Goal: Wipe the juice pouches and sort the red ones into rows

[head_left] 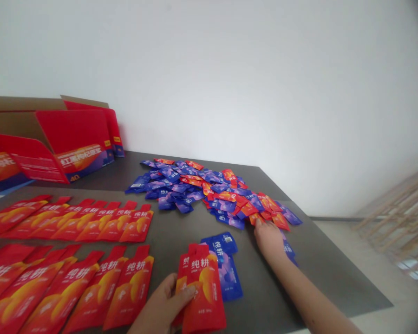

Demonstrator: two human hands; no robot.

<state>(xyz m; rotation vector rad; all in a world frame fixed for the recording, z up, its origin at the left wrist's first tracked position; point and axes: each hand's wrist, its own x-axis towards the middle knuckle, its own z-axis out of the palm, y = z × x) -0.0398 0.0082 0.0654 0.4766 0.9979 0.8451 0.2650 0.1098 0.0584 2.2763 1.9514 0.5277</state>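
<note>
Pouches (202,190) of red and blue foil are heaped in a loose pile towards the far end of a dark grey table (320,278). A single red pouch (204,287) is gripped upright in the left hand (163,306), near the table's near side, with the thumb laid across its face and the fingers behind it. Its lower end is cut off by the bottom of the view. White characters and an orange shape are printed on it. Two blue pouches (225,264) lie flat on the table just beyond it, partly covered by it from this view.

The right hand (270,239) is stretched out to the near right edge of the pile, well apart from the left hand. Its fingertips (259,222) are resting on red pouches, but whether one is being pinched cannot be told. A partly hidden blue pouch (289,253) lies just to the right of that hand.

Two overlapping rows of red pouches (90,227) are laid out on the left of the table, and the near row ends just left of the left hand. Open red cartons (55,148) stand at the far left, against a white wall (230,83).
</note>
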